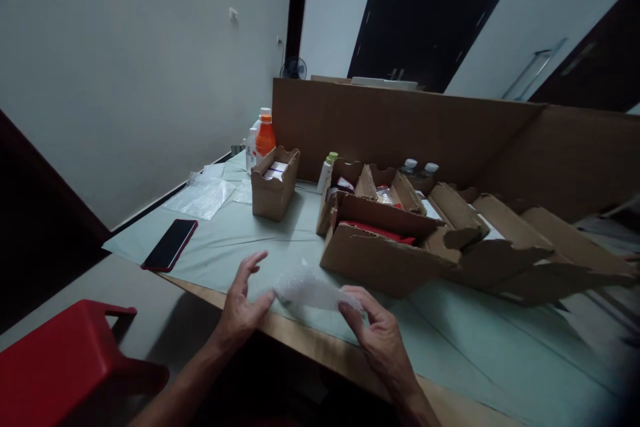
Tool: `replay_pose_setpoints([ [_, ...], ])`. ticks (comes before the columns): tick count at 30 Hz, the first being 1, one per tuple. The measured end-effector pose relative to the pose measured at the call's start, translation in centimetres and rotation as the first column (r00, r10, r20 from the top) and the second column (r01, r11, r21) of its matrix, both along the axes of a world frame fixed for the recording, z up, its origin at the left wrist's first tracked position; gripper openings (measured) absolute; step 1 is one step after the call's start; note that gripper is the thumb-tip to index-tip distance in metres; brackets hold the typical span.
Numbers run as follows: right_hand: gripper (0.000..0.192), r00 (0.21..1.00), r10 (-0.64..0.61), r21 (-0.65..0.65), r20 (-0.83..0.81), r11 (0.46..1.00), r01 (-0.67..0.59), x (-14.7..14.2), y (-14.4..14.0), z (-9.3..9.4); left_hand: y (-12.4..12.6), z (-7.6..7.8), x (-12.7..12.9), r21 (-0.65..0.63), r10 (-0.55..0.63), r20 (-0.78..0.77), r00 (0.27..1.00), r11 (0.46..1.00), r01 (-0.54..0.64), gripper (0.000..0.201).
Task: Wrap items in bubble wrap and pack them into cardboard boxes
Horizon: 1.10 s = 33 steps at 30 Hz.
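Note:
A clear piece of bubble wrap [311, 288] hangs over the front edge of the covered table, blurred a little. My right hand [377, 327] pinches its right end between thumb and fingers. At its left end is my left hand [244, 300], fingers apart and raised, the thumb close to the wrap; whether the thumb touches it I cannot tell. Just beyond the wrap stands a long cardboard box [380, 257] with something red [377, 233] inside. More sheets of bubble wrap [203, 197] lie flat at the far left of the table.
A phone [170, 245] lies near the left table edge. Behind it stand a small carton [274, 193] and an orange bottle [265, 137]. Several open cardboard bins [505, 227] line the right, before a tall cardboard wall [400, 123]. A red stool [65, 360] stands at lower left.

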State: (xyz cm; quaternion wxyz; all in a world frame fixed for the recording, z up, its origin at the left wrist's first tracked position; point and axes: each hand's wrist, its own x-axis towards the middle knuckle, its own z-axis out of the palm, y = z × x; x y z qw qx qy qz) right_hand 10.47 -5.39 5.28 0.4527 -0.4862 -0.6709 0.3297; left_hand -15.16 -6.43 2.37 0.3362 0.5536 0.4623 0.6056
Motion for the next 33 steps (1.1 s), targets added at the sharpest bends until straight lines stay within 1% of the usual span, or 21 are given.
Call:
replay_pose_setpoints([
  [2,0.02,0.987,0.132,0.061,0.094,0.989,-0.138,-0.6,-0.2,1.4,0.2,2.4,0.8,0.11,-0.106,-0.237,0.966,0.985,0.135,0.074],
  [3,0.018,0.976,0.174,0.076,0.129,0.98,-0.185,-0.9,-0.4,2.0,0.5,3.6,1.4,0.128,-0.168,-0.33,0.929,0.967,0.221,0.079],
  [4,0.018,0.967,0.199,0.087,0.156,0.973,-0.214,-1.1,-0.6,2.5,0.8,4.5,2.0,0.115,-0.247,-0.406,0.88,0.941,0.317,0.081],
  [5,0.018,0.964,0.202,0.098,0.175,0.97,-0.221,-1.0,-0.8,2.9,1.2,5.1,2.5,0.07,-0.337,-0.465,0.819,0.908,0.413,0.076],
  [6,0.018,0.966,0.181,0.112,0.183,0.973,-0.203,-0.7,-1.0,3.2,1.7,5.5,2.9,0.003,-0.422,-0.504,0.753,0.872,0.49,0.066],
  [7,0.019,0.974,0.139,0.122,0.18,0.979,-0.162,-0.2,-1.3,3.4,2.1,5.5,3.1,-0.074,-0.491,-0.525,0.695,0.84,0.538,0.051],
  [8,0.02,0.983,0.076,0.124,0.165,0.988,-0.097,0.6,-1.5,3.6,2.5,5.2,3.1,-0.151,-0.539,-0.522,0.661,0.821,0.55,0.035],
  [9,0.022,0.99,-0.005,0.115,0.141,0.993,-0.011,1.5,-1.7,3.7,2.8,4.7,2.9,-0.217,-0.565,-0.503,0.654,0.815,0.538,0.02],
  [10,0.024,0.989,-0.099,0.097,0.11,0.991,0.088,2.5,-2.0,3.7,3.0,4.1,2.5,-0.268,-0.574,-0.478,0.665,0.816,0.512,0.009],
  [11,0.027,0.978,-0.196,0.074,0.073,0.979,0.191,3.6,-2.2,3.6,3.2,3.4,1.9,-0.306,-0.575,-0.449,0.684,0.818,0.487,0.005],
  [13,0.034,0.935,-0.354,0.027,0.003,0.935,0.353,5.6,-2.6,3.5,3.3,2.2,0.5,-0.367,-0.587,-0.388,0.711,0.806,0.465,0.008],
  [15,0.038,0.898,-0.438,-0.002,-0.042,0.899,0.438,7.0,-2.8,3.2,3.3,1.4,-0.9,-0.408,-0.603,-0.338,0.722,0.786,0.465,0.011],
  [17,0.039,0.872,-0.486,-0.012,-0.06,0.874,0.486,7.7,-2.7,2.8,3.5,1.1,-2.2,-0.433,-0.6,-0.288,0.746,0.777,0.457,0.015],
  [20,0.04,0.845,-0.533,0.014,-0.043,0.846,0.534,8.1,-1.8,1.7,4.1,1.2,-3.7,-0.437,-0.553,-0.246,0.796,0.796,0.418,0.02],
  [21,0.041,0.849,-0.529,0.026,-0.001,0.848,0.529,8.1,-1.4,1.2,4.5,1.2,-4.0,-0.435,-0.53,-0.24,0.813,0.808,0.398,0.021],
  [23,0.043,0.859,-0.493,0.032,0.14,0.869,0.494,7.9,-0.6,-0.1,5.5,1.0,-4.5,-0.436,-0.481,-0.243,0.842,0.83,0.348,0.023],
  [25,0.044,0.849,-0.448,0.008,0.279,0.886,0.464,7.8,0.0,-1.6,6.7,0.4,-4.5,-0.443,-0.429,-0.271,0.862,0.851,0.284,0.028],
  [28,0.04,0.816,-0.436,-0.028,0.379,0.876,0.481,8.0,0.2,-3.9,8.3,-0.8,-3.8,-0.435,-0.33,-0.377,0.865,0.888,0.149,0.037],
  [30,0.039,0.765,-0.458,-0.004,0.453,0.857,0.515,8.7,-0.3,-5.1,8.8,-1.5,-3.2,-0.382,-0.238,-0.469,0.851,0.923,0.048,0.046],
  [31,0.042,0.716,-0.479,0.036,0.507,0.842,0.538,9.3,-0.6,-5.6,8.8,-1.7,-2.8,-0.342,-0.188,-0.508,0.841,0.94,0.004,0.052],
  [33,0.051,0.583,-0.537,0.157,0.609,0.803,0.575,10.3,-1.1,-6.2,8.1,-1.8,-1.9,-0.258,-0.103,-0.563,0.82,0.964,-0.056,0.06],
])
